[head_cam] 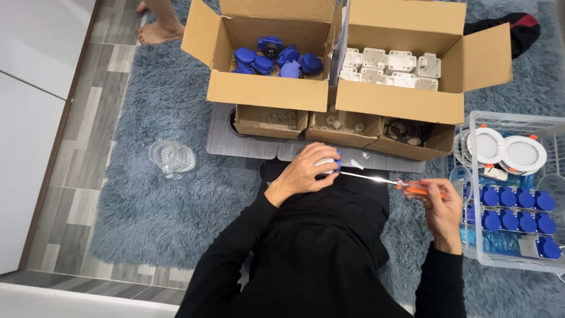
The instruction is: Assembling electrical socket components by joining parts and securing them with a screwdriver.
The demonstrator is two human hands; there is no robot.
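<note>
Here the left hand (306, 172) is clenched around a small white-and-blue part (327, 163), seemingly a socket. The right hand (441, 206) grips a screwdriver (388, 181), lying nearly level, tip pointing left into the part; open lap lies below the fingers.

The left hand (306, 172) hides most of the small white-and-blue part (329, 163); the basket (478, 254) runs off-frame.

Two open cardboard boxes (268, 91): blue caps (276, 59), white housings (391, 68). Clear jug (171, 158) on grey rug (147, 206). Wire basket (512, 188), probably round lamps (506, 150).
</note>
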